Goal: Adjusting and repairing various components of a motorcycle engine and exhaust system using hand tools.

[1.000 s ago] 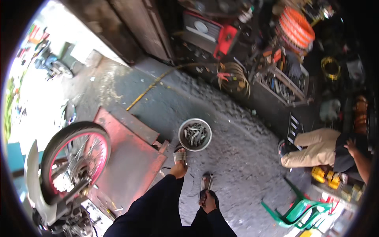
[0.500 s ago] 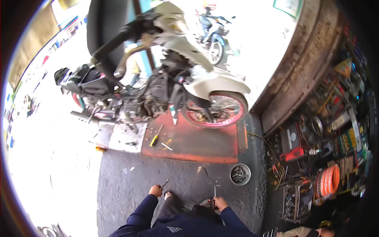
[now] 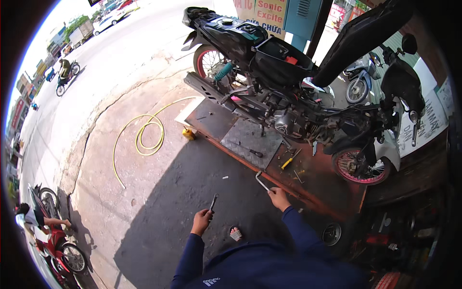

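My left hand (image 3: 201,222) is closed around a combination wrench (image 3: 213,202), its ring end pointing up and away from me. In my right hand (image 3: 279,198) is an L-shaped socket wrench (image 3: 262,182), gripped by its long arm, with the bent end close to the platform's edge. Ahead stands a partly stripped motorcycle (image 3: 287,122) with pink-rimmed wheels and its seat raised, on a low red platform (image 3: 332,192). A yellow-handled screwdriver (image 3: 288,163) and a thin bent key (image 3: 299,177) lie on that platform, below the engine.
A yellow hose (image 3: 138,137) coils on the sunlit pavement, near a small yellow bottle (image 3: 189,134). A metal bowl (image 3: 331,234) sits at my right. At the far left, a person is on a red motorbike (image 3: 53,241). Another rider (image 3: 65,72) is on the road.
My view has swung left, showing the road and hose. My right hand has moved forward with the socket wrench, toward the platform's edge. The left hand still holds its wrench.
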